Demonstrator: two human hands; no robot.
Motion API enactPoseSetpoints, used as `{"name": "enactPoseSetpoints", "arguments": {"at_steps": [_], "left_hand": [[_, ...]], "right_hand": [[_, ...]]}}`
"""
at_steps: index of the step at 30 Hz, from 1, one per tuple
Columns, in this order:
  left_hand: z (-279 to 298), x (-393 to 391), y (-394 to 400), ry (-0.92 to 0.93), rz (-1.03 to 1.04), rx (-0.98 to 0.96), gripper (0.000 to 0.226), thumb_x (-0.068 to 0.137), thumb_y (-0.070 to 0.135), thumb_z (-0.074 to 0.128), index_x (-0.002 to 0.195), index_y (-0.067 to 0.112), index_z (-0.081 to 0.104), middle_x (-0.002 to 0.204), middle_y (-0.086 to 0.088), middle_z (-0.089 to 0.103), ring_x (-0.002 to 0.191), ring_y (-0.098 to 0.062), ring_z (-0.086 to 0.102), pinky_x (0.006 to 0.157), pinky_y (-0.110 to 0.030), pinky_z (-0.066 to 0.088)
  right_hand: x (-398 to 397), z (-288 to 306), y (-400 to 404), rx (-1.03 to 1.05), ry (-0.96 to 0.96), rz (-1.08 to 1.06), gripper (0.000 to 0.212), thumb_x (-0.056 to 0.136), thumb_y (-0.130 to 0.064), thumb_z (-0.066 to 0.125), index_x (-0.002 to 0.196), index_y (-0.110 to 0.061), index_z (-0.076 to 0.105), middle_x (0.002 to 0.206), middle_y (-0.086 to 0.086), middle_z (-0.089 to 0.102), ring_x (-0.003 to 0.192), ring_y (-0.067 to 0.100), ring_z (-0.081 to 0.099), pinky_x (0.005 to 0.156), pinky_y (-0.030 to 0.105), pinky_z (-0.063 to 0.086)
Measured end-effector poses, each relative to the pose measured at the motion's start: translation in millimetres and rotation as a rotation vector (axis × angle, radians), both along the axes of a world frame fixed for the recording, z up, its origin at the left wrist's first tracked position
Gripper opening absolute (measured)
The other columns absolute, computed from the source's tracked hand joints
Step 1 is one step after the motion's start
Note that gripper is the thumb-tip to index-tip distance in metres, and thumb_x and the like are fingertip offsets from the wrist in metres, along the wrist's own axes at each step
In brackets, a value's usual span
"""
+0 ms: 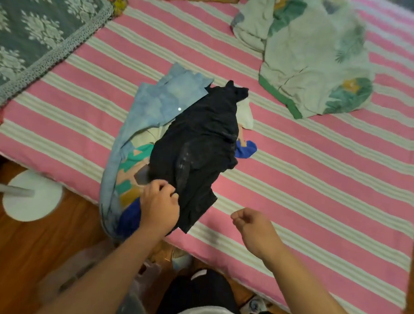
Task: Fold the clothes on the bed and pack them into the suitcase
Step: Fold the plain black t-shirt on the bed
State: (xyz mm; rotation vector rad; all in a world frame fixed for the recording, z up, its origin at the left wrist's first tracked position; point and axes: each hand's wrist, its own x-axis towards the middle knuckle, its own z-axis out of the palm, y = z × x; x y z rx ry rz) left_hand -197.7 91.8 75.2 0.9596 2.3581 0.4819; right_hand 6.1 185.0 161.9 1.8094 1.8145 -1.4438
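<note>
My left hand rests at the near edge of the bed, fingers curled and pinching the lower hem of the black garment. My right hand hovers just beside that hem, above the striped sheet, fingers curled into a loose fist with nothing in it.

The black garment lies crumpled on top of a heap, running away from me. Beneath it, on the left, lies a pale blue denim piece whose lower end hangs over the bed edge. A multicoloured patterned item sits between the 2, partly covered. A blue scrap and a white scrap show at the right side of the heap.

On the floor to the left stands a white round base with a pole.

Further off, a white and green leaf-print cloth lies bunched at the right. A grey floral blanket covers the far left corner. No suitcase is in view.
</note>
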Motion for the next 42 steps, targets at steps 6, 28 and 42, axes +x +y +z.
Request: {"name": "enactPoseSetpoints", "arguments": {"at_steps": [6,28,42], "left_hand": [[106.9,113.1,21.2,-0.416,-0.134,0.101,0.017,0.101,0.025,0.055,0.084,0.025,0.055,0.082,0.005,0.063,0.079,-0.016,0.061,0.065,-0.029,0.045],[405.3,240.2,122.8,-0.469,0.090,1.033,0.024,0.098,0.016,0.062,0.074,0.015,0.057,0.075,0.002,0.053,0.073,-0.013,0.048,0.064,-0.027,0.040],[322.7,212.3,101.4,-0.302,-0.976,-0.152,0.016,0.091,0.030,0.075,0.085,0.015,0.072,0.079,0.008,0.072,0.081,-0.011,0.067,0.070,-0.020,0.048]], "right_hand": [[70.1,46.5,-8.6,0.072,0.184,-0.102,0.018,0.102,-0.017,0.057,0.116,-0.026,0.063,0.115,-0.004,0.067,0.107,0.014,0.064,0.088,0.026,0.051],[326.4,280.1,65.0,0.863,0.489,-0.462,0.017,0.099,-0.021,0.059,0.097,-0.026,0.075,0.095,-0.013,0.072,0.091,0.009,0.064,0.075,0.030,0.049],[376.1,266.3,92.7,0.333,0.506,-0.670,0.019,0.092,-0.009,0.062,0.105,-0.008,0.075,0.099,0.018,0.076,0.082,0.032,0.075,0.066,0.035,0.061]]}}
